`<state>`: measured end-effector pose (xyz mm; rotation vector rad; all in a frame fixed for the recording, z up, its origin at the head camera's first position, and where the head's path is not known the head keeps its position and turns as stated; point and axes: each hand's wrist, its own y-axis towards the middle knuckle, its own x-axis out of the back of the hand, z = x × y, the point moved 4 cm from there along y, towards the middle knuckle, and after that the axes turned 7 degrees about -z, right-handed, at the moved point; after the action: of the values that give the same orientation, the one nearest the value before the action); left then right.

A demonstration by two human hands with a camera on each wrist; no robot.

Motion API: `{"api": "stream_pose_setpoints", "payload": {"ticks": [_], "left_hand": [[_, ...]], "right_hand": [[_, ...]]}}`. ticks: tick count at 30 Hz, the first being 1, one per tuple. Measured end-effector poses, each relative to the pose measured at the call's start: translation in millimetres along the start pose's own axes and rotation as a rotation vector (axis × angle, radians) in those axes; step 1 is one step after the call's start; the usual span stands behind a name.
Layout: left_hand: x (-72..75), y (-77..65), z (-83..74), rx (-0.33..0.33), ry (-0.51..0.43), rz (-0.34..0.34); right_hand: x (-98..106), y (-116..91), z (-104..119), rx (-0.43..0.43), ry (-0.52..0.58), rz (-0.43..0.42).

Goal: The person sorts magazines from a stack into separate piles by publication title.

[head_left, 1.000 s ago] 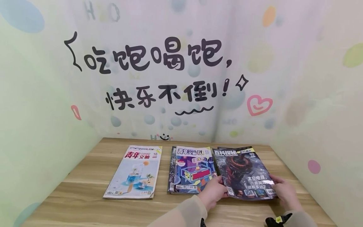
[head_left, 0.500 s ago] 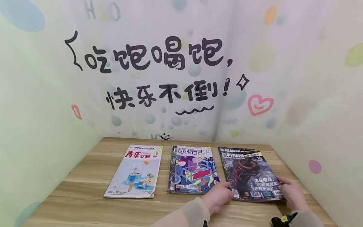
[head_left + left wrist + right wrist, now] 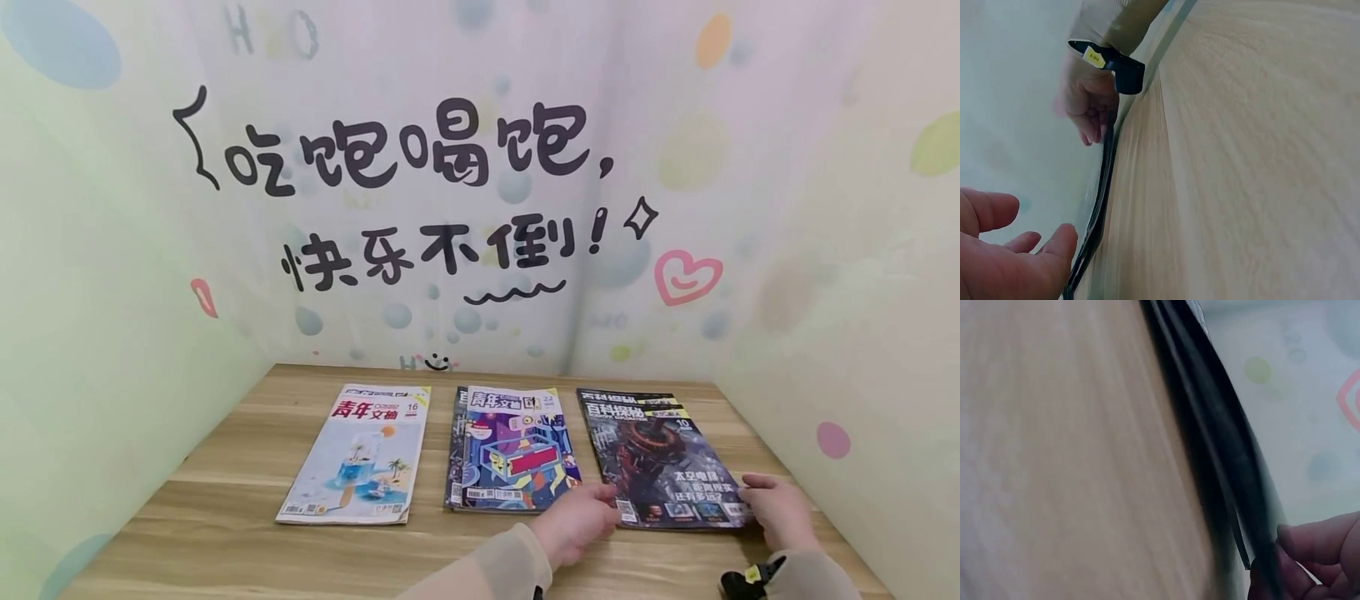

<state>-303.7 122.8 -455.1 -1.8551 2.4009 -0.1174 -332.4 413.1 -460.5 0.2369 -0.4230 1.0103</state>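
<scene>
A dark magazine with a red-ringed cover lies over a similar magazine, whose top strip shows behind it. My right hand pinches its lower right edge; in the right wrist view, the thumb and fingertips meet at the dark page edges. My left hand is at the lower left corner. The left wrist view shows its thumb apart from the fingers, with fingertips right beside the magazine edge.
Just left of the dark pair, a colourful magazine overlaps a darker one. Farther left is another stack topped by a pale blue beach-cover magazine. The wooden table meets walls at the back and both sides.
The dark magazine has moved right with both hands, away from the colourful one, uncovering the top of the magazine beneath. During the last half second it has barely shifted.
</scene>
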Motion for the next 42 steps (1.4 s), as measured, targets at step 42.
{"api": "stream_pose_setpoints", "payload": {"ticks": [42], "left_hand": [[184.0,6.4,-15.9,-0.099,0.260,-0.384]], "right_hand": [[-175,-79,98,0.144,-0.049,0.189]]}}
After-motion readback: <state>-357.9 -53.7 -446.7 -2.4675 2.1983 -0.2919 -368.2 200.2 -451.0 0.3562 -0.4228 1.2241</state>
